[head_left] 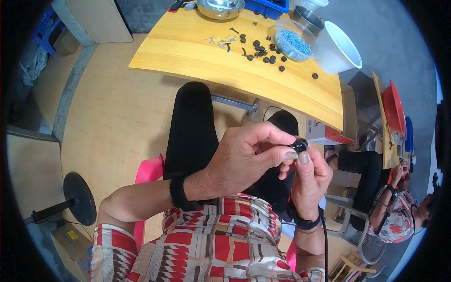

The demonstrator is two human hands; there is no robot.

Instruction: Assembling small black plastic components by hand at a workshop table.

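Above my lap, both hands meet on a small black round part [300, 145], possibly plastic, with a shiny face. My left hand [249, 155] pinches it between thumb and forefinger from the left. From below and to the right, my right hand [311, 176] grips it, with the thumb tip against its lower edge. The fingers partly cover the part, so its full shape is hidden. On the wooden table [188, 47] ahead lie several similar black round pieces [260, 48], beside a loose group of thin silvery pins or screws [221, 42].
A clear bowl of small blue pieces [293, 42] stands by a white bucket [336, 47] at the table's right. A metal bowl [221, 8] and a blue tray [268, 7] sit at the far edge. Another person [399, 211] works at a table on the right.
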